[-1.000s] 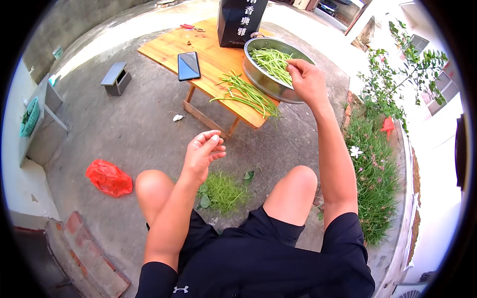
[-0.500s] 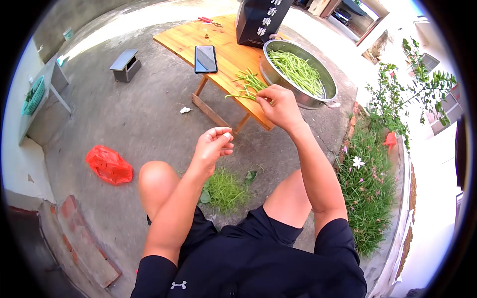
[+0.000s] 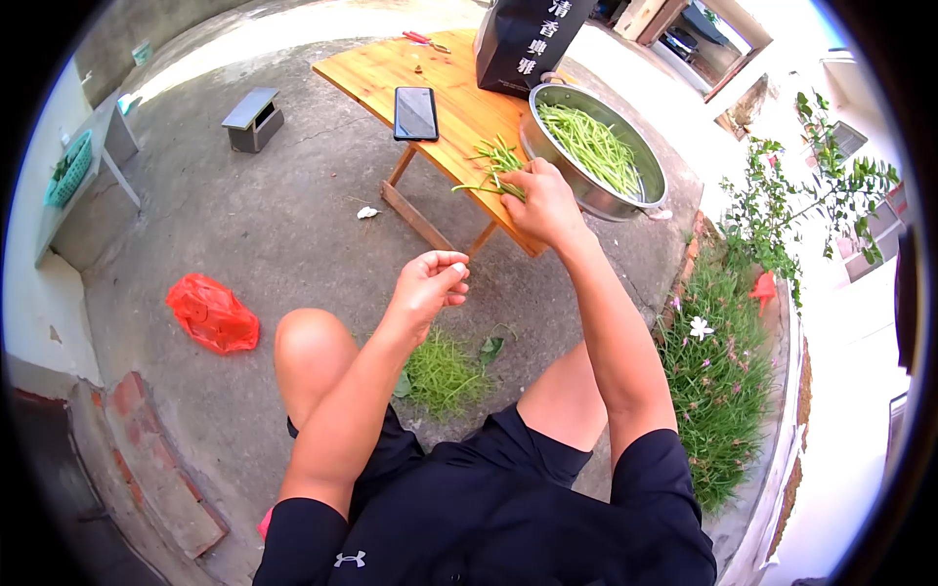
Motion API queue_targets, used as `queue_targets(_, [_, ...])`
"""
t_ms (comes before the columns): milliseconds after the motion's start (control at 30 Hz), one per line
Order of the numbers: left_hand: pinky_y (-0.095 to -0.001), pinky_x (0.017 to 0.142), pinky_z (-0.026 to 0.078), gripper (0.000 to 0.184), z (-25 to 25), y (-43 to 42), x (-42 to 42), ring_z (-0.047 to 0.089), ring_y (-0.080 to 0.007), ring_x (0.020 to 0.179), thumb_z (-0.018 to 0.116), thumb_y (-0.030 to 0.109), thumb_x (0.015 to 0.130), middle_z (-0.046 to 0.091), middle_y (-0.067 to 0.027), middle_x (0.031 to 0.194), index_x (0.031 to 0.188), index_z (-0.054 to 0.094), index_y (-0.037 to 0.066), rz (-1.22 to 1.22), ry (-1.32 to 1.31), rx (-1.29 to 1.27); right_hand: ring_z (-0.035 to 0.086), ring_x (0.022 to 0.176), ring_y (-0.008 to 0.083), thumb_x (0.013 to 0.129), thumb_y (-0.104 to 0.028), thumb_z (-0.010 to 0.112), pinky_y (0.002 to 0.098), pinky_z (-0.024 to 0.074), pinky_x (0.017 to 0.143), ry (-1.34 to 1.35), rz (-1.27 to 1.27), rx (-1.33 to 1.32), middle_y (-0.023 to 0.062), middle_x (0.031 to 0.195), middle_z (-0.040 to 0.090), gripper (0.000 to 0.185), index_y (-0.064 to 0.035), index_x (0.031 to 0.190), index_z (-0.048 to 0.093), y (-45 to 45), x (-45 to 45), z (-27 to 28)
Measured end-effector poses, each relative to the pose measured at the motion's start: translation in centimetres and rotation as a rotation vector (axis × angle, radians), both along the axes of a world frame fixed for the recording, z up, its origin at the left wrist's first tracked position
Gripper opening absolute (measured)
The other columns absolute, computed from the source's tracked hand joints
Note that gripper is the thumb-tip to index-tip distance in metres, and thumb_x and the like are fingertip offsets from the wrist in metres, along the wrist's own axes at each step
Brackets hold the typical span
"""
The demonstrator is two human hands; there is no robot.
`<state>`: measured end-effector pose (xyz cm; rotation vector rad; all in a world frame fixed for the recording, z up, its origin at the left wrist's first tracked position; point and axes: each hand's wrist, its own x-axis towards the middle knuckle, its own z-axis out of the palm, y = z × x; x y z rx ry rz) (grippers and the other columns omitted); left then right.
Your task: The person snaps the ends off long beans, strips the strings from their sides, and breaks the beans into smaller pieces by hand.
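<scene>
My right hand (image 3: pixel 545 207) is at the near edge of the wooden table (image 3: pixel 366 76), its fingers closed on a small bunch of thin green stems (image 3: pixel 496 158). Part of the bunch lies hidden beneath that hand. Beyond it, a steel basin (image 3: pixel 616 208) holds many long green stems (image 3: pixel 592 142). My left hand (image 3: pixel 430 290) hangs in the air short of the table, thumb and fingers pinched together; what they hold, if anything, is too small to make out. Below, between my legs, a heap of thin green strips (image 3: pixel 445 375) lies on the concrete.
On the table are a phone (image 3: pixel 415 114), red-handled scissors (image 3: pixel 424 41) and a black paper bag (image 3: pixel 518 59). A red plastic bag (image 3: pixel 213 313) and a small grey stool (image 3: pixel 254 120) are on the ground at left. Grass with flowers (image 3: pixel 718 376) borders the right side.
My right hand has moved slightly onto the bunch of stems, and its fingers reach further over them. The left hand stays pinched. The whole view has shifted a little.
</scene>
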<state>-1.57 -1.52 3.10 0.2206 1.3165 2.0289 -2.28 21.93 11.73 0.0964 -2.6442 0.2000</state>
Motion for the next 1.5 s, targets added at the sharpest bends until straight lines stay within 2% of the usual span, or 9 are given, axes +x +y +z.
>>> queue_targets(233, [-0.0292,0.074,0.056,0.023,-0.2,-0.1,-0.1,0.064,-0.0128,0.085,0.065,0.016,0.097,0.066,-0.0045,0.101,0.117,0.063,0.003,-0.003,-0.001,-0.001,0.064,0.081,0.0302,0.082,-0.012,0.072,0.0403,0.0529,0.075,0.035,0.009,-0.197,0.0131,0.085,0.064,0.014,-0.0054,0.094,0.075,0.0,-0.1,-0.2])
queue_targets(333, [-0.0291,0.075,0.056,0.024,-0.2,-0.2,0.0,0.064,-0.0129,0.085,0.066,0.017,0.097,0.066,-0.0047,0.101,0.116,0.063,0.003,-0.008,0.010,0.014,0.061,0.066,0.0182,0.084,-0.014,0.073,0.0334,0.0518,0.065,0.064,-0.105,-0.488,0.0102,0.079,0.068,0.014,-0.0033,0.093,0.074,0.4,0.2,0.5])
queue_targets(433, [-0.0293,0.075,0.056,0.024,-0.2,-0.1,0.2,0.064,-0.0130,0.085,0.066,0.017,0.097,0.066,-0.0049,0.102,0.116,0.063,0.003,-0.017,0.013,0.010,0.058,0.067,0.0094,0.091,-0.014,0.070,0.0274,0.0489,0.063,-0.058,-0.107,-0.880,0.0016,0.079,0.067,0.015,0.0000,0.097,0.071,1.8,0.4,1.1])
queue_targets(567, [-0.0299,0.076,0.056,0.024,-0.3,0.0,0.3,0.065,-0.0134,0.085,0.066,0.018,0.097,0.067,-0.0052,0.102,0.116,0.063,0.004,-0.022,0.004,0.050,0.059,0.070,0.0087,0.096,-0.011,0.068,0.0231,0.0469,0.062,0.007,0.047,-1.482,0.0037,0.092,0.069,0.014,-0.0046,0.107,0.065,2.5,2.0,3.5])
queue_targets(633, [-0.0303,0.076,0.057,0.024,-0.5,0.1,0.3,0.066,-0.0137,0.085,0.066,0.019,0.098,0.068,-0.0055,0.101,0.115,0.063,0.004,-0.035,0.007,0.078,0.061,0.072,0.0102,0.096,-0.011,0.068,0.0243,0.0490,0.065,0.050,0.137,-1.623,0.0052,0.093,0.070,0.014,-0.0037,0.107,0.065,2.2,2.9,4.1])
queue_targets(833, [-0.0317,0.081,0.057,0.030,0.0,0.2,0.7,0.068,-0.0159,0.089,0.064,0.024,0.100,0.070,-0.0081,0.105,0.121,0.063,0.003,-0.074,0.009,0.162,0.062,0.074,0.0113,0.095,-0.011,0.068,0.0264,0.0513,0.069,0.012,0.196,-1.645,0.0061,0.094,0.070,0.014,-0.0021,0.106,0.064,-2.1,7.4,2.5])
queue_targets(1033, [-0.0324,0.083,0.058,0.030,0.3,-0.1,1.8,0.070,-0.0190,0.094,0.060,0.022,0.103,0.072,-0.0094,0.103,0.122,0.065,0.000,-0.331,0.019,0.202,0.063,0.083,0.0093,0.092,-0.006,0.072,0.0251,0.0530,0.077,-0.057,0.223,-1.327,0.0030,0.093,0.067,0.016,0.0005,0.107,0.068,-6.5,11.9,-5.6])
queue_targets(1167, [-0.0301,0.077,0.057,0.021,-1.2,0.3,2.3,0.069,-0.0157,0.083,0.067,0.012,0.098,0.072,-0.0071,0.097,0.115,0.069,0.000,-0.327,0.011,0.053,0.064,0.084,0.0098,0.091,-0.004,0.073,0.0267,0.0543,0.078,-0.171,0.200,-1.636,0.0048,0.095,0.070,0.016,0.0014,0.106,0.070,-6.4,13.8,-7.3])
queue_targets(1500, [-0.0250,0.064,0.050,0.015,-1.7,1.0,3.3,0.061,-0.0086,0.070,0.078,0.008,0.086,0.071,-0.0032,0.083,0.100,0.077,0.002,-0.237,0.614,-0.350,0.060,0.074,0.0052,0.090,-0.005,0.072,0.0225,0.0495,0.067,-0.260,0.130,-1.529,0.0007,0.086,0.069,0.015,0.0006,0.103,0.071,-4.3,15.7,-10.0])
